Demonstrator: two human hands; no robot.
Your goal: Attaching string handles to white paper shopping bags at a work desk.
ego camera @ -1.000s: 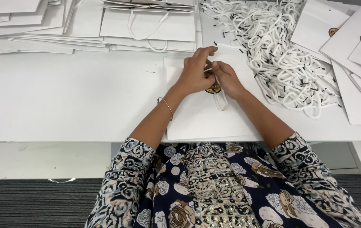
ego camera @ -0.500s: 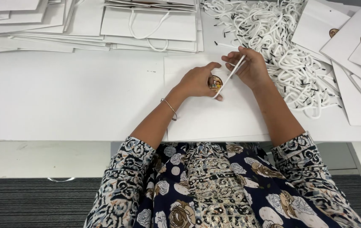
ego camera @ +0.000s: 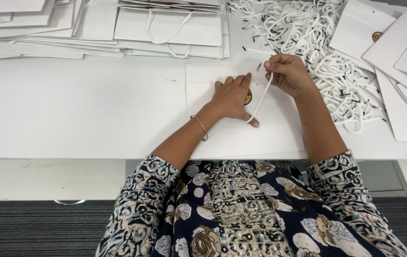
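Note:
A flat white paper bag (ego camera: 241, 133) with a round gold seal (ego camera: 248, 97) lies on the white table (ego camera: 79, 109) in front of me. My left hand (ego camera: 232, 97) presses flat on the bag, its fingers spread beside the seal. A white cord (ego camera: 260, 100) runs from under the left thumb up to my right hand (ego camera: 287, 74), which pinches the cord's upper end and holds it taut above the bag.
A heap of loose white cords with black tips (ego camera: 317, 43) lies at the back right. Flat bags with seals (ego camera: 394, 52) are stacked at the right. Finished bags with cord handles (ego camera: 170, 28) are piled along the back and left.
Both hands were together over the seal a second ago. The right hand has since drawn away up and to the right, pulling the cord out straight. The left hand has flattened on the bag.

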